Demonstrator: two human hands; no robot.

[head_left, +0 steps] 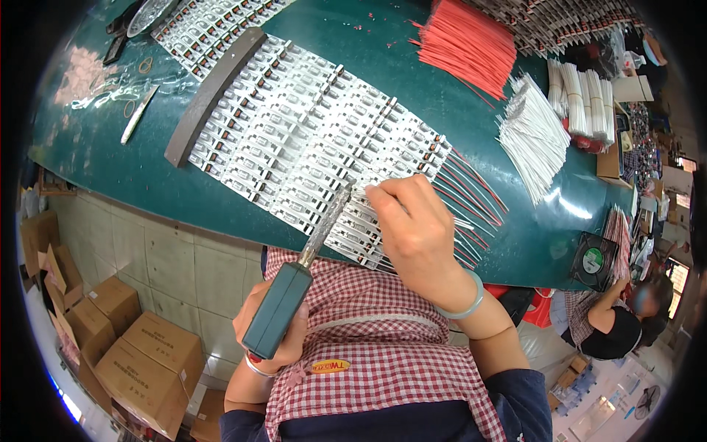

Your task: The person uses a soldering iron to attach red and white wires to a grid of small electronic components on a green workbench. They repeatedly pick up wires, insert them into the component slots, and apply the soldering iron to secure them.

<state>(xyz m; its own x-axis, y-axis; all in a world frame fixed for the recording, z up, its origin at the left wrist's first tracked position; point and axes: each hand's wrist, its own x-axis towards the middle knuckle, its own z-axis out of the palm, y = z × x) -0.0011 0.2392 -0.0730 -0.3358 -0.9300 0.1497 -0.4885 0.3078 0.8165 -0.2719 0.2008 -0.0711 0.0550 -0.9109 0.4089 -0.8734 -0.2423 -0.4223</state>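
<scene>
My left hand (293, 335) is wrapped round the dark green handle of a soldering gun (277, 309). The gun's metal shaft slants up to the right, and its tip rests at or just above a large panel of small white parts in rows (294, 125). Beside that tip my right hand (418, 232) is pinched, its thumb and forefinger at the panel; whatever they hold is too small to make out. Red and white wires (471, 199) stick out from the panel's right edge, partly behind the right hand. A dark curved bar (215, 99) lies across the panel's left end.
Loose red wires (468, 48) and white wires (534, 136) lie on the green table (368, 29), near tied white bundles (589, 103). A white-handled blade (138, 116) lies left. A fan (591, 259) stands right, near a co-worker (615, 317). Cardboard boxes (151, 372) fill the lower left.
</scene>
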